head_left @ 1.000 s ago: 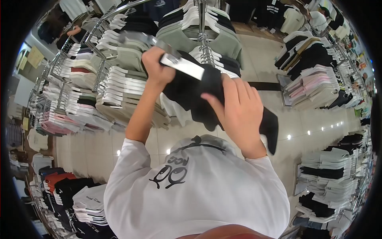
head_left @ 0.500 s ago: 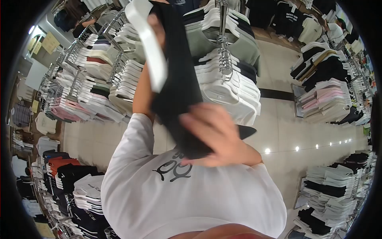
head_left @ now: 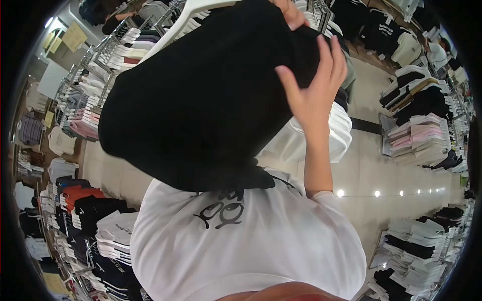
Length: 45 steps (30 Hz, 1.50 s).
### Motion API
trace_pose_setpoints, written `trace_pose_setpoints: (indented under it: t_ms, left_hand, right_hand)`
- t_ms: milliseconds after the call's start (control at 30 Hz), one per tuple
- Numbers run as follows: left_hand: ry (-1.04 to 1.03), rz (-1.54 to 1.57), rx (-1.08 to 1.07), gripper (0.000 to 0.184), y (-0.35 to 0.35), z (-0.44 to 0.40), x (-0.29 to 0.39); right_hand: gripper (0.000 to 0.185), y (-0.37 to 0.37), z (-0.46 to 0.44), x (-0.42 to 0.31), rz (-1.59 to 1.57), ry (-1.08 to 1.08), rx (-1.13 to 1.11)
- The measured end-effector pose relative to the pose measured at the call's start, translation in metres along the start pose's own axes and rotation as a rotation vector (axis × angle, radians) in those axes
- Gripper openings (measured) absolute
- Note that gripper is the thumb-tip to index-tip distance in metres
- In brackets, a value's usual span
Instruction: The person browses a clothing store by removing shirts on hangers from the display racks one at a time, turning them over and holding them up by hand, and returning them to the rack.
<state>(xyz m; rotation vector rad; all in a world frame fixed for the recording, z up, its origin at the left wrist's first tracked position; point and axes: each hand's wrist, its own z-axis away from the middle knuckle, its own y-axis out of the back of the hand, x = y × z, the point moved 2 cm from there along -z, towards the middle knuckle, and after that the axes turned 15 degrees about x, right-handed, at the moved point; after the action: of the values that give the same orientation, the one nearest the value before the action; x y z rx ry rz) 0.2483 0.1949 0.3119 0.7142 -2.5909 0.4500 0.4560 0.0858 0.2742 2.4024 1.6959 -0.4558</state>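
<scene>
A black garment [head_left: 201,95] spreads across the upper middle of the view, its lower edge in front of my white shirt. Part of a white hanger [head_left: 186,17] shows along its upper left edge. At the garment's top edge, the fingers of my left hand [head_left: 291,13] are curled on the cloth; the left forearm is hidden behind it. My right hand [head_left: 321,85] is raised at the garment's right side, fingers and thumb spread, against or just over the black cloth.
White garments [head_left: 331,135] hang behind the black one. Racks of clothes stand at the left, with more racks at the right [head_left: 416,130] and lower right [head_left: 411,241]. Dark and white shirts [head_left: 115,236] hang lower left. A person's arm [head_left: 125,16] shows at the upper left.
The black garment has turned and spread out broadly to the left. My left hand has moved right along the top. The right hand has risen and its fingers have spread.
</scene>
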Motion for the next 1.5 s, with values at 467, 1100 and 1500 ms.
trace_pose_setpoints:
  t_ms: [467, 1100, 1500]
  left_hand:
    - [0.134, -0.547, 0.403, 0.047, -0.007, 0.069, 0.019]
    - [-0.072, -1.707, 0.533, 0.045, -0.030, 0.073, 0.063]
    - [-0.059, -1.667, 0.645, 0.028, -0.066, 0.068, 0.067]
  right_hand:
    - [0.052, -0.008, -0.018, -0.063, -0.458, 0.123, -0.234]
    - [0.024, 0.047, -0.027, -0.035, -0.668, 0.007, -0.413]
    - [0.023, 0.031, 0.009, 0.038, -0.672, -0.410, -0.413]
